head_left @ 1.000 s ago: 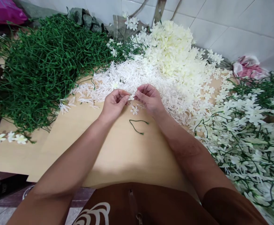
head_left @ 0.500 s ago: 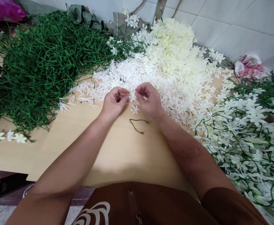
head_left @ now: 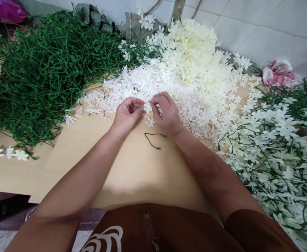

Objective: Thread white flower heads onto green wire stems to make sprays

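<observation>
Between my two hands, over the front edge of the white stamen pile (head_left: 132, 82), is a small white artificial flower (head_left: 147, 107). My left hand (head_left: 129, 113) is closed, thumb and forefinger pinching the flower's left side. From the right, my right hand (head_left: 166, 112) meets it in a pinch with the fingertips together; any thin piece between them is too small to make out. Another white blossom (head_left: 150, 121) lies on the board just below the hands. Nearer me a bent green stem (head_left: 153, 140) rests on the tan board (head_left: 140, 168).
A big heap of green stems (head_left: 56, 73) fills the left. Cream petals (head_left: 192, 45) are piled at the back, before a tiled wall. Assembled white flowers on stems (head_left: 279, 157) crowd the right side. Several loose blossoms (head_left: 20, 154) lie at far left.
My right hand has shifted very slightly left, its fingertips closer together at the flower. My left hand keeps its pinch; the stem and the lower blossom stay where they were.
</observation>
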The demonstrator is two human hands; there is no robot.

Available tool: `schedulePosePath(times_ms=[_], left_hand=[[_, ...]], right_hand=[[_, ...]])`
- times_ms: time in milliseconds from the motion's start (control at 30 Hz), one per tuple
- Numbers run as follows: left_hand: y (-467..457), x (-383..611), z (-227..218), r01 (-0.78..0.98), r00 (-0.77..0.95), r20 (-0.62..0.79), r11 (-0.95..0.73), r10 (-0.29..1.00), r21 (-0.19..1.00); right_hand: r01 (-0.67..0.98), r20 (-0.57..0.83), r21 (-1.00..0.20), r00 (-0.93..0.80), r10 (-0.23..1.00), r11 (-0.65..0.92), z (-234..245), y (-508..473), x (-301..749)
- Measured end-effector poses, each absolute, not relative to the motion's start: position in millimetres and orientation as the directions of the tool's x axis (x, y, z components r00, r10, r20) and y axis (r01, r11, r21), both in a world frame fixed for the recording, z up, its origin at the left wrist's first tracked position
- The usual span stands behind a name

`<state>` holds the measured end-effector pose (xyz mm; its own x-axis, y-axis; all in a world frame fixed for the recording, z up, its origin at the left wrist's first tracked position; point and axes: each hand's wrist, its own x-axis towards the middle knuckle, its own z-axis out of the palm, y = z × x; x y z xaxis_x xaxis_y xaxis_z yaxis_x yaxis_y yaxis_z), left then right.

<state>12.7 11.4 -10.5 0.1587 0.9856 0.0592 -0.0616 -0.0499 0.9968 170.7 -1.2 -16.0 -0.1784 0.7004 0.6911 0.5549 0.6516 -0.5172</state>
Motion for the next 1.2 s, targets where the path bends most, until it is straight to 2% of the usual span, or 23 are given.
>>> schedulePosePath(times_ms=[200,300,400,500,600,733,867,1033,1200], left_hand=[[12.2,13.6,-9.0,-0.075,0.156,0.047,-0.036,0.987,0.997],[12.0,13.1,-8.8,-0.080,0.151,0.050,-0.039,0.987,0.996],[11.2,12.4,-9.1,-0.088,0.152,0.043,-0.030,0.987,0.996],[10.8,12.0,-9.6,-0.083,0.151,0.048,-0.036,0.987,0.996],[10.9,12.1,-9.7,-0.084,0.153,0.057,-0.044,0.987,0.996],[11.4,12.5,-9.9,-0.106,0.156,0.058,-0.042,0.986,0.993],[12.5,12.6,-10.6,-0.119,0.161,0.065,-0.046,0.985,0.992],[13.0,13.0,-10.2,-0.091,0.172,0.068,-0.053,0.983,0.994],[13.3,13.9,-11.2,-0.054,0.158,0.066,-0.058,0.985,0.997]], right_hand=[[0.590,0.699,-0.421,-0.273,0.661,0.689,-17.5,-1.7,168.9],[0.561,0.712,-0.425,-0.277,0.645,0.710,-17.8,-1.9,166.8],[0.490,0.665,-0.558,-0.220,0.714,0.670,-19.0,-1.8,166.1],[0.387,0.550,-0.736,-0.138,0.824,0.556,-20.9,-0.9,167.0],[0.254,0.438,-0.854,-0.118,0.891,0.454,-22.4,0.4,167.5],[0.089,0.321,-0.937,-0.156,0.934,0.337,-23.8,3.0,168.1],[0.021,0.225,-0.973,-0.178,0.958,0.232,-27.3,7.7,170.6],[0.105,0.212,-0.969,-0.126,0.969,0.226,-28.1,8.9,170.9],[0.302,0.347,-0.887,-0.062,0.936,0.349,-20.3,3.0,167.9]])
